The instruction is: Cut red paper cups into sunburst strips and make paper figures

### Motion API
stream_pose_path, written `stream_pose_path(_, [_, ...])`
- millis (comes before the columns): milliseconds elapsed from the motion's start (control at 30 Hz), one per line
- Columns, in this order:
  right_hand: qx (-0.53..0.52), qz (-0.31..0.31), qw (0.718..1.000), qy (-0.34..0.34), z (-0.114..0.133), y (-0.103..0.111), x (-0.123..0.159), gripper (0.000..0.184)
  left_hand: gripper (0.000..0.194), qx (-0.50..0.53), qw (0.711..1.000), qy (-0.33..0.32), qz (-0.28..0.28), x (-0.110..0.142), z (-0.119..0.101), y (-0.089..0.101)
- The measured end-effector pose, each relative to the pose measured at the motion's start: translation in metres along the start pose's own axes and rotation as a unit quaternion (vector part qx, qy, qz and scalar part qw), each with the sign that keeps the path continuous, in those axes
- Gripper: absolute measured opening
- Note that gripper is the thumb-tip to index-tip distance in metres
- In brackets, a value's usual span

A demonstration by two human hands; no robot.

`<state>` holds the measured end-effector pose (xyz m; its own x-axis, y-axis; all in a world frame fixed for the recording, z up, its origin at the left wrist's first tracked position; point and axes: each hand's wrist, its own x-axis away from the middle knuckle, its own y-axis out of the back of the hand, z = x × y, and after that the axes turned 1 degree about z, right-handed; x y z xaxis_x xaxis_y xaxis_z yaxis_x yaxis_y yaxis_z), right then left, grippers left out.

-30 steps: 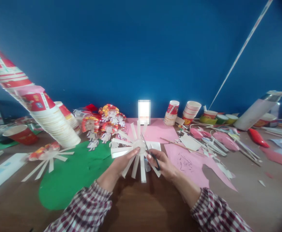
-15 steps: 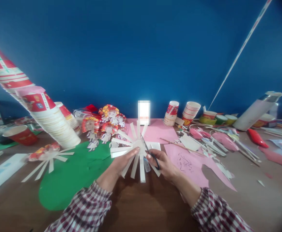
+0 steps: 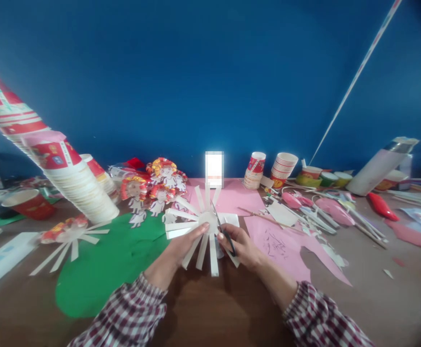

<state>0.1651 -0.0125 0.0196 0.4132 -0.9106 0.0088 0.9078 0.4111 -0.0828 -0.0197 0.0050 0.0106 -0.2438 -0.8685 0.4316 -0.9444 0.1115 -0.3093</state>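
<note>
A white paper cup cut into strips (image 3: 207, 223) spreads out like a flower in front of me. My left hand (image 3: 186, 243) pinches it near its round base, thumb on top. In my right hand (image 3: 241, 246) is a pair of scissors (image 3: 227, 237) with dark handles; its blades point up and away over the right side of the cut cup. I cannot tell whether the blades are biting into the paper. Left of my hands, a green paper sheet (image 3: 105, 270) lies on the table, with another cut cup (image 3: 68, 236) with white strips partly over it.
Tall stacked paper cups (image 3: 84, 185) lean at the left. Paper figures with red-and-yellow hair (image 3: 162, 185) stand behind the green sheet. Pink paper (image 3: 279, 246), paper scraps and sticks (image 3: 365, 229) cover the right side, with a white bottle (image 3: 380, 164) farther back. A blue wall (image 3: 210, 86) rises behind.
Both hands keep their grip on the cut cup and the scissors. The scissors have turned slightly against the cup; the whole view has shifted a little.
</note>
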Motion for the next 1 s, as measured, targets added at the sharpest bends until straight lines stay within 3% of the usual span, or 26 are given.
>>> stream_pose_path(133, [-0.002, 0.002, 1.0, 0.008, -0.001, 0.0, 0.001, 0.045, 0.054, -0.007, 1.0, 0.027, 0.01, 0.001, -0.001, -0.003])
stream_pose_path(400, [0.002, -0.023, 1.0, 0.009, 0.004, -0.003, 0.003, 0.041, 0.064, 0.001, 1.0, -0.023, -0.004, 0.008, -0.003, -0.012])
stream_pose_path(567, [0.002, -0.037, 0.999, 0.019, 0.007, -0.007, 0.002, 0.039, 0.059, 0.032, 0.999, -0.015, 0.039, 0.006, 0.0, -0.013])
stream_pose_path(833, [-0.008, -0.022, 1.0, 0.005, 0.002, -0.004, 0.001, 0.043, 0.055, 0.047, 0.998, 0.018, 0.042, 0.003, 0.003, -0.011])
stream_pose_path(1000, [0.021, -0.01, 1.0, 0.004, 0.001, 0.013, -0.001, 0.043, 0.059, 0.013, 1.0, 0.004, -0.015, 0.003, -0.004, -0.002])
